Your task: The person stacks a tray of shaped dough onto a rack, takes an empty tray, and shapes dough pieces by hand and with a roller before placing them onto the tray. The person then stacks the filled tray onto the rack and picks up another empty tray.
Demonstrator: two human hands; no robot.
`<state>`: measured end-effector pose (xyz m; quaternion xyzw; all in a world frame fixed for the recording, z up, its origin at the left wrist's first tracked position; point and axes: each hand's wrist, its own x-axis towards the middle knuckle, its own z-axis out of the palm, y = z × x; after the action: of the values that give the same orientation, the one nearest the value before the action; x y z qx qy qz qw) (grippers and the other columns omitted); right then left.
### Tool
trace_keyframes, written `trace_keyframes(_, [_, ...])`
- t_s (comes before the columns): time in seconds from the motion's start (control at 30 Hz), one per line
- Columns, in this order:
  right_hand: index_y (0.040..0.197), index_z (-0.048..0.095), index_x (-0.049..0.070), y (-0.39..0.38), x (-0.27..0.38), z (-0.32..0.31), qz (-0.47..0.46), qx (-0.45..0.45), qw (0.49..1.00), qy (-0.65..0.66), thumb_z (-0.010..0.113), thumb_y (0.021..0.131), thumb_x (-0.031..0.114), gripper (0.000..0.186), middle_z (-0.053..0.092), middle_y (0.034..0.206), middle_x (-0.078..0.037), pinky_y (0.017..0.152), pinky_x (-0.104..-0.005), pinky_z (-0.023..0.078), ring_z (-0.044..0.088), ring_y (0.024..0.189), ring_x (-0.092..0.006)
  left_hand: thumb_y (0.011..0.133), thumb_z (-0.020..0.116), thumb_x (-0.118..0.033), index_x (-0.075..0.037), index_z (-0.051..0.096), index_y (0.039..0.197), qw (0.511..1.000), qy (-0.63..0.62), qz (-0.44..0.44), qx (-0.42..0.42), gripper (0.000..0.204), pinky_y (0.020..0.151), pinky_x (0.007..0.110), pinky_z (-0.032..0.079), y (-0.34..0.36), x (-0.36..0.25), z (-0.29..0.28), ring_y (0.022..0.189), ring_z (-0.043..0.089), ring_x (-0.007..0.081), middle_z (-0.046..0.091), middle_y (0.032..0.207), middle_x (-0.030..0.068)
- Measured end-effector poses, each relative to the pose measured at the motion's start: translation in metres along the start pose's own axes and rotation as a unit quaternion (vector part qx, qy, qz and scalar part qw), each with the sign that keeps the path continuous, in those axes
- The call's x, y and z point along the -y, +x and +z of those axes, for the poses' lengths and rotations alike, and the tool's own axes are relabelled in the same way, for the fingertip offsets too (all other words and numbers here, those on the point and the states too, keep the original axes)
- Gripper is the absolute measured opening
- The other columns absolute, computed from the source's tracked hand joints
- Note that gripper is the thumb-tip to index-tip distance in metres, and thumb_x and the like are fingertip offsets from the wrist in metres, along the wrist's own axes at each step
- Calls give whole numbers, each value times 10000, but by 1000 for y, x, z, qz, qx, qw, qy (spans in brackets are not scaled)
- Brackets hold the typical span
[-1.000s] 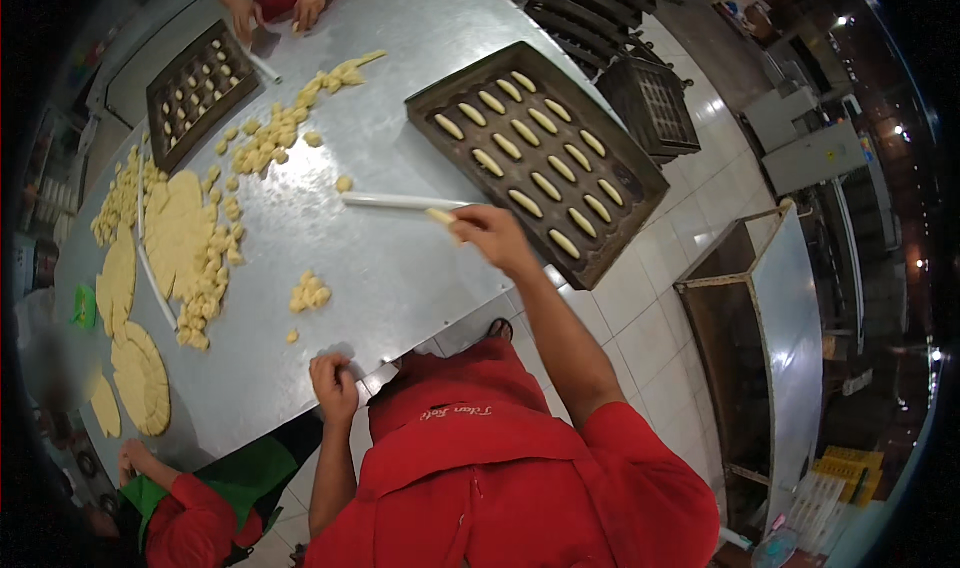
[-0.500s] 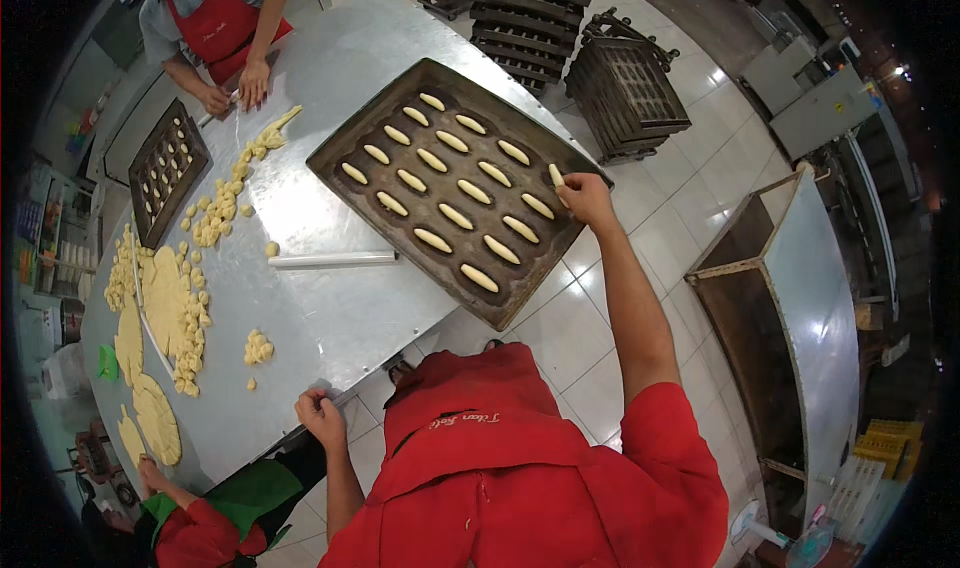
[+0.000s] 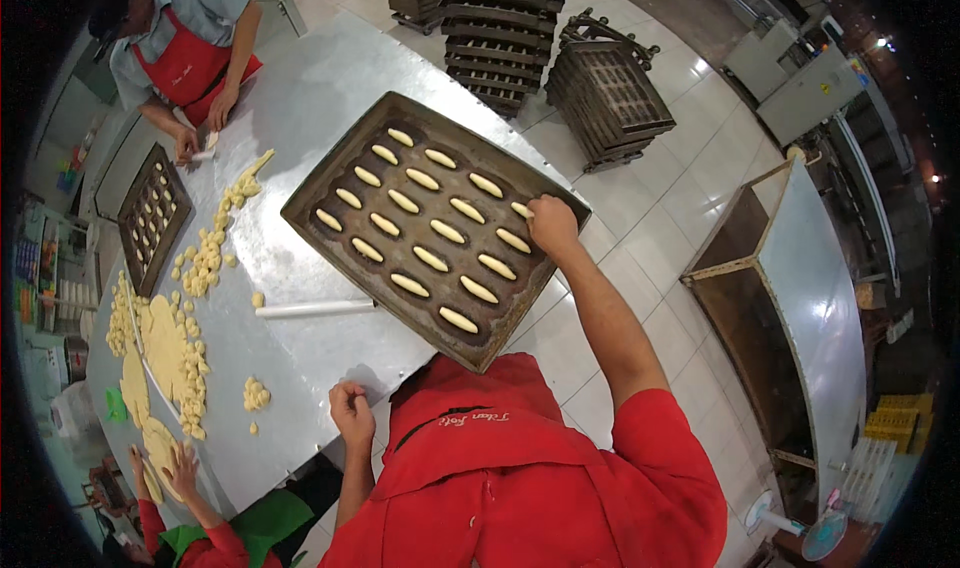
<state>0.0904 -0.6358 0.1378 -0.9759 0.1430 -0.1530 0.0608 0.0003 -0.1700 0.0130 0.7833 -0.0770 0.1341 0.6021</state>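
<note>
A dark, worn baking tray [image 3: 320,230] sits at an angle on the metal table, its right corner reaching past the table's edge. Several pale dough sticks [image 3: 447,231] lie in rows in its hollows. At the tray's right corner, my right hand [image 3: 552,226] has its fingers closed on one dough stick [image 3: 521,210], whose end pokes out from under them. My left hand [image 3: 352,413] hangs by the near table edge with its fingers curled in, and nothing shows in it. Left of the tray lies a white rolling pin [image 3: 316,309], with a small dough ball [image 3: 258,299] by its end.
Dough pieces [image 3: 203,268] and flat dough sheets [image 3: 163,343] cover the left of the metal table [image 3: 300,368]. A smaller filled tray [image 3: 178,218] stands there. Two co-workers handle dough at the far left and near left. Stacked trays [image 3: 610,98] and a metal cabinet [image 3: 800,278] stand right.
The dough stick, upright in my right hand before, is now lowered into the tray's right corner. My left hand has shifted slightly right. The near-left co-worker now reaches with both hands over the dough.
</note>
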Motion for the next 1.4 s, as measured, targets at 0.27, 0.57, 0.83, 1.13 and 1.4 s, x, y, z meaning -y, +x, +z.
trace_keyframes(0.27, [1321,478,8,-77,26,-33,44,-281,951,118,711,787,212,618,620,1086,-178,916,-444,418,558,995,-354,919,593,-110,-8,544,970,923,-206,-255,202,124,707,272,481,75,-65,58,860,544,150,533,971,57])
trace_keyframes(0.57, [1432,223,-30,-198,82,43,274,27,743,610,633,805,140,768,483,1296,-211,1054,-400,361,477,1205,-298,894,649,-141,-27,528,951,986,-18,4,166,176,803,324,455,92,-57,99,973,494,195,435,1162,131])
trace_keyframes(0.83, [1271,147,106,-191,47,-22,316,-131,681,648,529,779,-65,645,468,1191,-220,812,-327,489,541,1014,-232,931,614,-271,-68,555,1087,870,-356,-332,82,263,860,325,481,125,-76,125,938,587,197,589,1084,75])
trace_keyframes(1.13, [1251,232,73,-217,-32,-48,323,-133,693,630,536,782,-48,572,536,1099,-195,821,-324,465,543,984,-219,889,479,-371,-60,467,1327,824,-383,-384,167,537,952,478,453,145,-68,152,1145,557,298,582,1255,100])
trace_keyframes(1.4, [1203,349,40,-219,-110,-61,330,-196,670,635,521,796,-21,446,576,1039,-157,778,-308,468,554,911,-188,848,487,-246,-30,502,1250,842,-297,-369,257,455,860,474,519,129,-92,214,1072,604,278,600,1200,122])
